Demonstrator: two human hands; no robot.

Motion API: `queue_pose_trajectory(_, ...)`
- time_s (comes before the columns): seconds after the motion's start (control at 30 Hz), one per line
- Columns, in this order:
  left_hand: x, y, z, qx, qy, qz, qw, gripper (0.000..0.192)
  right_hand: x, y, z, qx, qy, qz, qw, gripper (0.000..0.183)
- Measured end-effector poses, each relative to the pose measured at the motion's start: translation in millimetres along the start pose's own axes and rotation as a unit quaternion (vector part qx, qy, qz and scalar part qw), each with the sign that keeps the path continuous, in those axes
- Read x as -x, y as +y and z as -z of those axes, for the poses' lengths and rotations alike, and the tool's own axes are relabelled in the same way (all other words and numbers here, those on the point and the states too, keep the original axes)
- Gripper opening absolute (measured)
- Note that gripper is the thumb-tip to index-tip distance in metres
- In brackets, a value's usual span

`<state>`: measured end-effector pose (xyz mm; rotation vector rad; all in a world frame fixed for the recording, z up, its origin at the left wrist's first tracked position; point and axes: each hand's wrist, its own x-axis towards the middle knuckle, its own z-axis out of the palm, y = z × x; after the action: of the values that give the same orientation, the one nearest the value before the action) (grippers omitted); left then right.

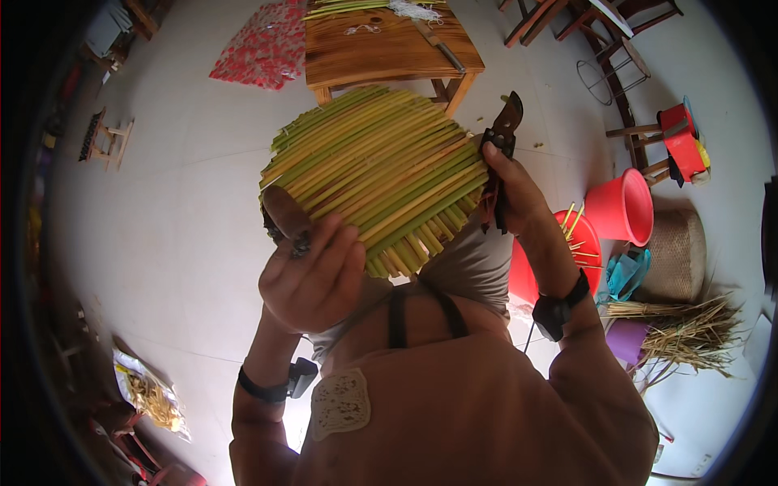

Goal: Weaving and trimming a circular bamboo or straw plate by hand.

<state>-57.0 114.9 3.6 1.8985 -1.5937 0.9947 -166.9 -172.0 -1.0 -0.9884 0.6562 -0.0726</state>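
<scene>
A roughly round mat of green and yellow plant stalks (pixel 371 164) is held up tilted in front of my lap. Its stalks lie side by side, with a second layer of stalk ends along the lower right edge. My left hand (pixel 316 273) grips the lower left rim, and a dark brown covering appears to wrap its thumb. At the right rim my right hand (pixel 516 188) holds a pair of pruning shears (pixel 504 124), blades pointing up. Their handles run down inside the palm, close against the mat's edge; whether that hand also grips the mat is hidden.
Ahead, a low wooden table (pixel 371 51) bears a knife (pixel 440 47), white string (pixel 419 9) and stalks. A red-patterned sheet (pixel 261 48) lies beside it. To my right stand red buckets (pixel 635 206), a woven basket (pixel 678 255) and dry straw (pixel 693 340). A small stool (pixel 106 140) is far left.
</scene>
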Motion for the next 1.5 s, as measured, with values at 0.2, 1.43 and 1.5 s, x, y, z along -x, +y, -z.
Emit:
queue_pose_trajectory(0.2, 11, 0, -2, -0.001, -0.024, -0.002, 1.000, 0.007, -6, 7, -3, 0.024, -0.019, 0.076, 0.997, 0.031)
queue_pose_trajectory(1.43, 79, -73, -10, 0.533, 0.265, 0.709, 0.378, 0.045, -336, -74, -17, 0.638, 0.015, 0.305, 0.707, 0.057)
queue_pose_trajectory(1.5, 80, -70, -15, 0.544, 0.243, 0.703, 0.389, 0.044, -345, -79, -22, 0.684, 0.001, 0.250, 0.685, 0.058)
